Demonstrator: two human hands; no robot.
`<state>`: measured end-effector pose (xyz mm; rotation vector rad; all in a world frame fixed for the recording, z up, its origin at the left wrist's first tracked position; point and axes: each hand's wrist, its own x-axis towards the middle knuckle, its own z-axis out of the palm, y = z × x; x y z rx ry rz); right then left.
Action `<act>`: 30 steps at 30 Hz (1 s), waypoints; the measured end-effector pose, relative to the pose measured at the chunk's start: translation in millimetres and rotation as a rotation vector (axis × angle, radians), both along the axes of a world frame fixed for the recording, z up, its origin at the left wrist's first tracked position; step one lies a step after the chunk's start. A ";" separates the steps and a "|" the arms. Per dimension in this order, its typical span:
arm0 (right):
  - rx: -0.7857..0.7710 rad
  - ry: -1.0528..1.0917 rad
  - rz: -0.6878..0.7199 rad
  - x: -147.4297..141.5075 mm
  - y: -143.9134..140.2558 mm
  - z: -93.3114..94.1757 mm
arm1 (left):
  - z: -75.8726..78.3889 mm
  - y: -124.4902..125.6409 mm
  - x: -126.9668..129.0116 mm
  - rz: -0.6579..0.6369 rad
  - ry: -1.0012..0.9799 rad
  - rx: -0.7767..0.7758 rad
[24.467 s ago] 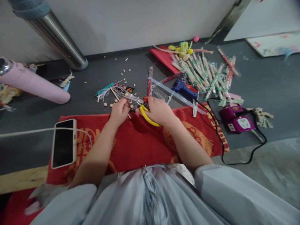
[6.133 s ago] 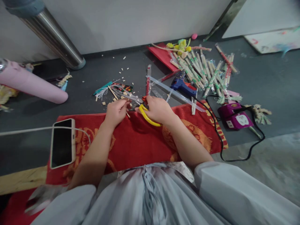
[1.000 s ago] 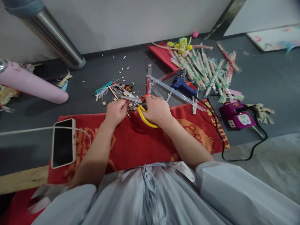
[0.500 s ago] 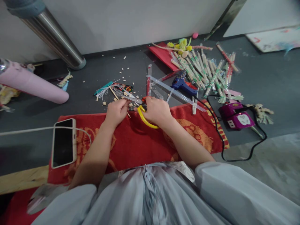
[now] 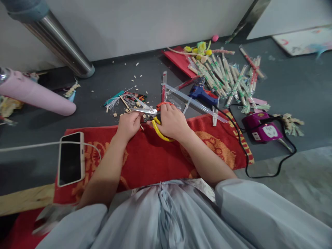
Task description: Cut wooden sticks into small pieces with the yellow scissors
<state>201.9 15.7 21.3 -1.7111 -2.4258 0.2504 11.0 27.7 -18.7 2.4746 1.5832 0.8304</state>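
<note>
Scissors (image 5: 153, 116) sit in the right hand (image 5: 172, 121) with blades apart, pointing left at the thin stick (image 5: 141, 126) pinched by the left hand (image 5: 129, 125) just beside, above the red towel (image 5: 153, 155).

Bare forearms, pale grey-blue garment with a drawstring tie.

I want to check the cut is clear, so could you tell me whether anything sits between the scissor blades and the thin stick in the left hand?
Nothing visible does: the yellow-handled scissors in the right hand point their open blades at the thin wooden stick pinched by the left hand.
</note>
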 end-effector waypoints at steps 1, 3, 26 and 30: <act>0.004 -0.001 0.003 0.1 0.0 -0.1 | -0.1 -0.1 0.0 -0.006 -0.005 0.005; 0.005 -0.002 0.010 0.4 -0.1 0.2 | -0.1 -0.1 -0.1 -0.018 -0.016 0.021; -0.071 -0.007 -0.054 0.1 -1.4 10.8 | 5.3 -2.3 1.1 -0.024 -0.009 -0.087; -0.085 -0.026 -0.069 -1.4 -2.4 13.8 | 6.5 -3.1 2.0 -0.028 -0.026 -0.086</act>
